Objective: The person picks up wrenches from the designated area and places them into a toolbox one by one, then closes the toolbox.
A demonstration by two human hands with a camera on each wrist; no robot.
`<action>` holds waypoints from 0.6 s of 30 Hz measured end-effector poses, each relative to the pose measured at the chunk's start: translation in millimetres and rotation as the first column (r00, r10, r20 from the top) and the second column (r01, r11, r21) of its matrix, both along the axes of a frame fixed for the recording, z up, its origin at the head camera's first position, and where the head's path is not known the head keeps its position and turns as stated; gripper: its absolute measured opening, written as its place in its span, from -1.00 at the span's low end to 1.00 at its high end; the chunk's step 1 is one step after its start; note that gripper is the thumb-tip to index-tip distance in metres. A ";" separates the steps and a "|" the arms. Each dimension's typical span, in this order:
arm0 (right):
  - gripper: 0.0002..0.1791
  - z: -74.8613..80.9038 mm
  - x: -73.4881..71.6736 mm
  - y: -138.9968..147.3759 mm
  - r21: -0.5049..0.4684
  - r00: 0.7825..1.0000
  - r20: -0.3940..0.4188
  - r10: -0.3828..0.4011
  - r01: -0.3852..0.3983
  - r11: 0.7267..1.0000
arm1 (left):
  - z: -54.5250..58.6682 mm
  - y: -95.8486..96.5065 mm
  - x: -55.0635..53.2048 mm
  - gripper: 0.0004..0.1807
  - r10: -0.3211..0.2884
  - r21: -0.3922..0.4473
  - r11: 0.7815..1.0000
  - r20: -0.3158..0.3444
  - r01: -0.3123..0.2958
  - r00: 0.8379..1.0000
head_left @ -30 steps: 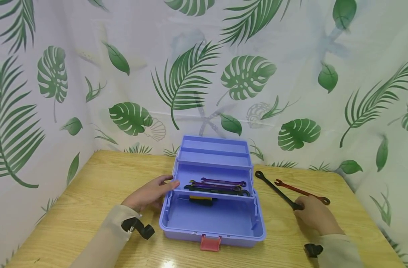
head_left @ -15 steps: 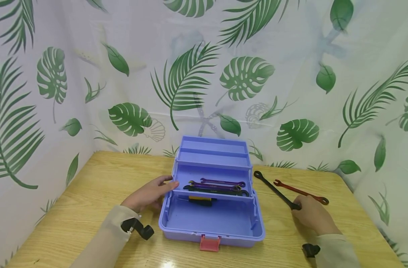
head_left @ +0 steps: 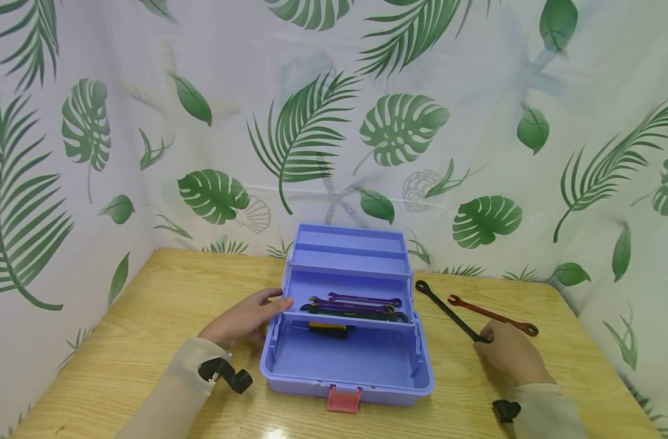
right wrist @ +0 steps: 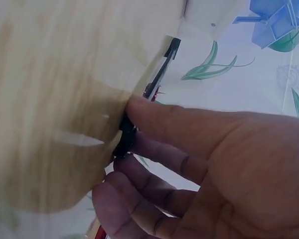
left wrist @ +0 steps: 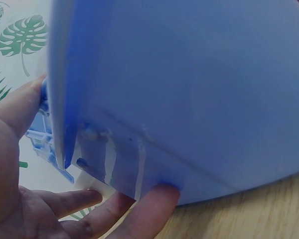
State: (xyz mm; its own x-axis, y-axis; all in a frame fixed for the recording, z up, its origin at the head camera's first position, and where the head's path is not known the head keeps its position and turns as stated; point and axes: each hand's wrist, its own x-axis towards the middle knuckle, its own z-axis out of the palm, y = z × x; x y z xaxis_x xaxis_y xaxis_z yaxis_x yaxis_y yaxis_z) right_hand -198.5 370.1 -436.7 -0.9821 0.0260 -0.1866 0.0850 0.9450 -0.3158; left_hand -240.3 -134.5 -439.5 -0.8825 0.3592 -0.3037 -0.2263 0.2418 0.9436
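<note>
A lavender-blue toolbox [head_left: 345,385] stands open mid-table, its stepped trays raised. My left hand [head_left: 248,318] holds its left side, thumb over the middle tray's edge; in the left wrist view, fingertips [left wrist: 157,201] touch the outer wall. Several wrenches, among them a purple wrench [head_left: 365,299] and a black wrench [head_left: 361,314], lie in that tray. To the right, my right hand [head_left: 512,350] pinches the near end of another black wrench [head_left: 446,310] between thumb and fingers. That wrench lies slanted along the table. Beside it is a red wrench [head_left: 493,314], partly behind the hand.
A yellow-and-black handled tool [head_left: 328,329] lies in the toolbox's bottom compartment, partly under the tray. A red latch [head_left: 344,399] hangs at the front. Behind the wooden table [head_left: 197,274] hangs a leaf-patterned curtain [head_left: 323,122].
My right hand has shifted slightly left at the black wrench's end, and now covers more of that end. The left hand stays on the toolbox.
</note>
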 end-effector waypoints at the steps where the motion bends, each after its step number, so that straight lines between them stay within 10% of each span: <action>1: -0.68 0.5 0.1 -0.2 0.002 1.000 0.000 -0.006 0.006 1.000 | 0.0 0.0 0.0 -0.12 0.000 0.000 1.000 -0.001 0.000 1.000; 18: -0.66 5.4 2.5 -6.9 -0.018 0.992 -0.092 -0.082 0.081 0.997 | 2.1 0.2 0.8 -0.09 0.007 -0.007 1.000 0.007 -0.007 1.000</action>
State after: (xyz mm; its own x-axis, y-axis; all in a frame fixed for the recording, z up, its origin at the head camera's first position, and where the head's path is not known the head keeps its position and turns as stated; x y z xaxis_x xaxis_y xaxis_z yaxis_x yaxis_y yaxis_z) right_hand -196.1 363.3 -431.2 -0.9899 0.1047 -0.0957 0.1313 0.9315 -0.3391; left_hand -239.5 -134.2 -437.4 -0.8828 0.3506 -0.3126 -0.2349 0.2466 0.9402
